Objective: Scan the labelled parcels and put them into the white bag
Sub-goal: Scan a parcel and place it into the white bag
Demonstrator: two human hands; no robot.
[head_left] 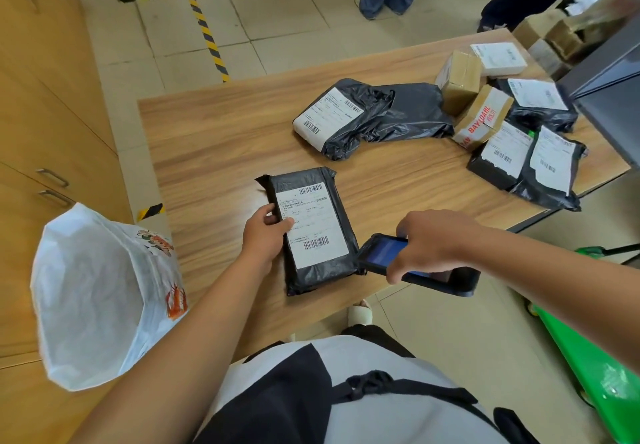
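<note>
Scan step: left hand (265,235) pins black parcel (313,229) on desk (214,138), right hand (433,242) grips scanner (384,253) beside its label (barcode faces up); next, lift into white bag (100,298).

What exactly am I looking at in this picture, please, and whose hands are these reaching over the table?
There is no machine here. The single picture comes from a wide-angle camera worn on a person's head, looking forward and down, so the two bare arms are the wearer's own. The left hand grips the edge of a black parcel lying label-up on the wooden table. The right hand holds a handheld scanner beside that parcel's near end. Further back lie more parcels: black bags and small cardboard boxes. The open white bag waits to the left of the table.
</note>
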